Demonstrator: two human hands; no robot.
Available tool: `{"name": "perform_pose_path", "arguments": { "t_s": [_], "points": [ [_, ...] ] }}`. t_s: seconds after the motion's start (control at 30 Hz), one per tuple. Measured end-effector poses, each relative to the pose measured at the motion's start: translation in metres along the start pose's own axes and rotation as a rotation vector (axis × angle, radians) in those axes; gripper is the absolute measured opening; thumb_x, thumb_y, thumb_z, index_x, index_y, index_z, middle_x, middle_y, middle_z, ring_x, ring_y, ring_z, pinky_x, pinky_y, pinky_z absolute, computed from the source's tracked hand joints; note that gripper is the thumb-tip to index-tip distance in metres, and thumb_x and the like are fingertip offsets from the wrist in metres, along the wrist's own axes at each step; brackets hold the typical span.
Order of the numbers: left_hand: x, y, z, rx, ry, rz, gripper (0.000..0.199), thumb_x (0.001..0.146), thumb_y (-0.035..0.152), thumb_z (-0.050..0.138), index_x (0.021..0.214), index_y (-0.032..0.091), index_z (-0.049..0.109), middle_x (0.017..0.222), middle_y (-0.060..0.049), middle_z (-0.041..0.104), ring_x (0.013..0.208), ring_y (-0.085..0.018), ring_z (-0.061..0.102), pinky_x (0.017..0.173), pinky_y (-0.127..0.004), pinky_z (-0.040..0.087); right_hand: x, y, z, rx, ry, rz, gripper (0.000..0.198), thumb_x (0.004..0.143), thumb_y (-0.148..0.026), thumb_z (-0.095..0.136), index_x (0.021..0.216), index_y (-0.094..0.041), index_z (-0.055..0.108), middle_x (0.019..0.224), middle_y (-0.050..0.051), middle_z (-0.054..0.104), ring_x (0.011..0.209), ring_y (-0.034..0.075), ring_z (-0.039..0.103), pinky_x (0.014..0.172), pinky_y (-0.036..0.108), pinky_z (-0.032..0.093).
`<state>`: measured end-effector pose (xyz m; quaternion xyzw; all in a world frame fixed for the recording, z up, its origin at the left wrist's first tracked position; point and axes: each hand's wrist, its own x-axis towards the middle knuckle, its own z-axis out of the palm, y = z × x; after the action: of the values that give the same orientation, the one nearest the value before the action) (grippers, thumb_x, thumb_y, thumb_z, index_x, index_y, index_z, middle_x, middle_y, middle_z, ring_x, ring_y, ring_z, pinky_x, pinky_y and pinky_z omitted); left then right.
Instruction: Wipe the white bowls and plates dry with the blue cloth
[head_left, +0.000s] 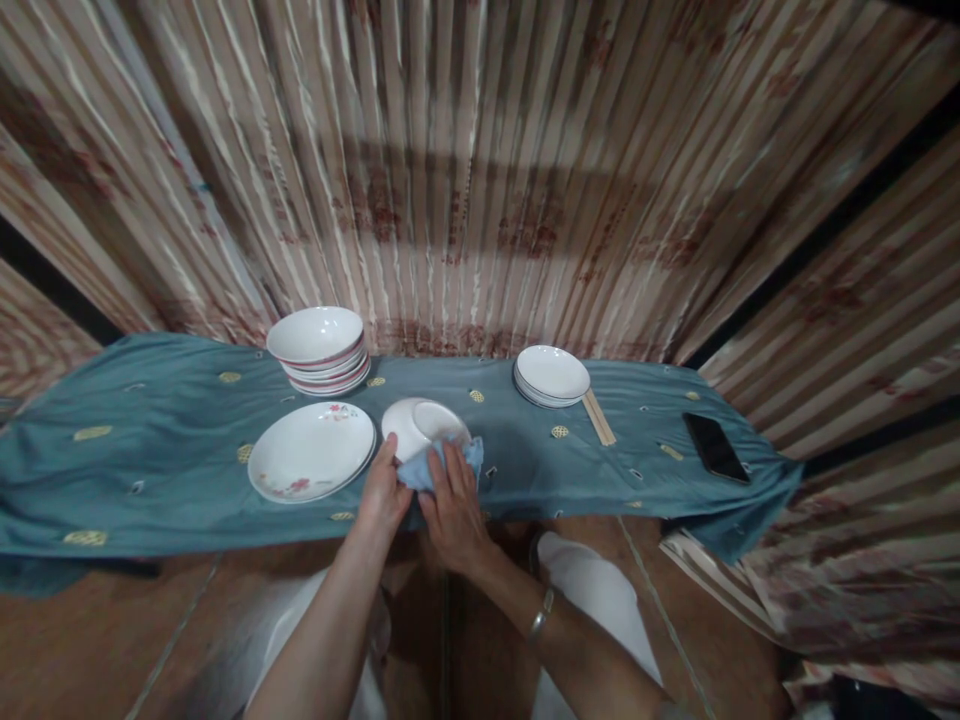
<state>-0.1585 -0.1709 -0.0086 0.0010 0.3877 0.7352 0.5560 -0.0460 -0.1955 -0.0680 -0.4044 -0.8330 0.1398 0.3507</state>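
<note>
Holding a white bowl (407, 428) in our left hand (381, 487), we press a blue cloth (417, 473) onto it with our right hand (455, 508). The bowl is tipped over, foot ring facing up, near the front edge of the teal-covered table (187, 440), center-left; we can't tell whether it touches the surface. Left fingers are clamped on the bowl's near left side, thumb on the outside, the rest mostly hidden underneath. Right fingers are slightly spread and laid over the bunched cloth, pinning it against the bowl. We wear a silver bracelet (541, 612) on the right wrist. Just left of the bowl we have floral plates (311, 450), stacked, red flowers near the rim. Behind those, a bowl stack (315, 340) with reddish bands, top one open upward. Right of center, a stack of small dark-rimmed plates (553, 372); chopsticks (599, 418) lie just beside it, slanting toward us. Farther right, well apart, a black phone (715, 447) lies flat near the table's right end. Pleated beige curtain (450, 200) with reddish print hangs behind; brown tiled floor (180, 620) shows below, by our white-clad legs (600, 590).
</note>
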Motion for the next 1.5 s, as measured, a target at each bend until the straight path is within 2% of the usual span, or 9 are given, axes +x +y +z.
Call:
{"name": "perform_pose_path", "arguments": {
  "t_s": [0.17, 0.3, 0.4, 0.57, 0.73, 0.87, 1.03, 1.23, 1.5],
  "points": [
    [-0.002, -0.005, -0.001, 0.046, -0.041, 0.011, 0.018, 0.088, 0.017, 0.052, 0.096, 0.011, 0.067, 0.076, -0.006, 0.074, 0.071, -0.016, 0.070, 0.073, -0.023, 0.055, 0.011, -0.001, -0.008, -0.031, -0.065, -0.129, 0.056, 0.095, -0.027, 0.038, 0.148, -0.014, 0.028, 0.156, 0.014, 0.025, 0.147, 0.026, 0.013, 0.114, 0.051, 0.026],
    [-0.005, -0.008, -0.004, 0.103, -0.104, 0.021, 0.009, 0.081, 0.018, 0.064, 0.088, 0.013, 0.067, 0.077, -0.003, 0.073, 0.062, -0.011, 0.066, 0.060, -0.018, 0.052, 0.022, 0.007, -0.012, 0.014, -0.030, -0.092, 0.056, 0.096, -0.028, 0.038, 0.149, -0.013, 0.027, 0.155, 0.014, 0.027, 0.145, 0.025, 0.019, 0.116, 0.048, 0.026],
    [-0.010, -0.011, -0.004, 0.141, -0.167, -0.011, 0.015, 0.073, 0.020, 0.073, 0.085, 0.014, 0.067, 0.073, -0.001, 0.072, 0.058, -0.010, 0.065, 0.054, -0.017, 0.050, 0.033, 0.016, -0.017, 0.051, 0.019, -0.046, 0.058, 0.096, -0.031, 0.037, 0.150, -0.015, 0.023, 0.155, 0.012, 0.027, 0.145, 0.023, 0.020, 0.117, 0.046, 0.024],
    [-0.020, -0.013, -0.001, 0.187, -0.247, -0.058, 0.020, 0.071, 0.023, 0.075, 0.087, 0.013, 0.067, 0.079, -0.006, 0.074, 0.068, -0.016, 0.069, 0.066, -0.024, 0.055, 0.051, 0.040, -0.023, 0.106, 0.053, 0.054, 0.058, 0.097, -0.037, 0.034, 0.149, -0.013, 0.025, 0.154, 0.014, 0.029, 0.145, 0.023, 0.022, 0.117, 0.049, 0.024],
    [-0.019, -0.012, 0.000, 0.195, -0.231, -0.045, 0.021, 0.072, 0.023, 0.074, 0.089, 0.012, 0.067, 0.089, -0.011, 0.075, 0.086, -0.023, 0.071, 0.080, -0.032, 0.056, 0.049, 0.056, -0.023, 0.142, 0.054, 0.122, 0.052, 0.097, -0.036, 0.036, 0.145, -0.018, 0.037, 0.149, 0.013, 0.040, 0.140, 0.025, 0.033, 0.115, 0.053, 0.028],
    [-0.014, -0.013, -0.002, 0.175, -0.209, -0.032, 0.020, 0.074, 0.023, 0.072, 0.089, 0.013, 0.066, 0.085, -0.010, 0.075, 0.081, -0.022, 0.071, 0.077, -0.032, 0.056, 0.028, 0.049, -0.029, 0.132, 0.055, 0.102, 0.051, 0.097, -0.037, 0.036, 0.144, -0.017, 0.039, 0.147, 0.013, 0.043, 0.139, 0.025, 0.036, 0.114, 0.052, 0.031],
    [-0.012, -0.015, -0.003, 0.177, -0.234, -0.023, 0.021, 0.072, 0.024, 0.073, 0.088, 0.012, 0.066, 0.077, -0.008, 0.074, 0.063, -0.017, 0.068, 0.059, -0.024, 0.052, 0.008, 0.028, -0.040, 0.112, 0.002, -0.005, 0.051, 0.098, -0.033, 0.032, 0.148, -0.019, 0.032, 0.150, 0.010, 0.038, 0.141, 0.022, 0.032, 0.115, 0.046, 0.031],
    [-0.019, -0.018, 0.002, 0.241, -0.181, -0.037, 0.030, 0.064, 0.027, 0.080, 0.088, 0.015, 0.068, 0.070, -0.002, 0.072, 0.054, -0.012, 0.062, 0.050, -0.020, 0.046, 0.018, 0.017, -0.042, 0.078, 0.036, -0.092, 0.050, 0.096, -0.028, 0.035, 0.145, -0.018, 0.037, 0.153, 0.010, 0.034, 0.142, 0.023, 0.028, 0.116, 0.045, 0.030],
    [-0.033, -0.025, 0.009, 0.325, -0.373, -0.055, 0.041, 0.057, 0.039, 0.084, 0.087, 0.015, 0.071, 0.086, -0.009, 0.075, 0.093, -0.025, 0.067, 0.078, -0.031, 0.053, 0.058, 0.040, -0.055, 0.193, 0.198, 0.067, 0.045, 0.097, -0.032, 0.031, 0.135, -0.015, 0.048, 0.148, 0.012, 0.041, 0.140, 0.020, 0.033, 0.116, 0.045, 0.029]
  ]
}}
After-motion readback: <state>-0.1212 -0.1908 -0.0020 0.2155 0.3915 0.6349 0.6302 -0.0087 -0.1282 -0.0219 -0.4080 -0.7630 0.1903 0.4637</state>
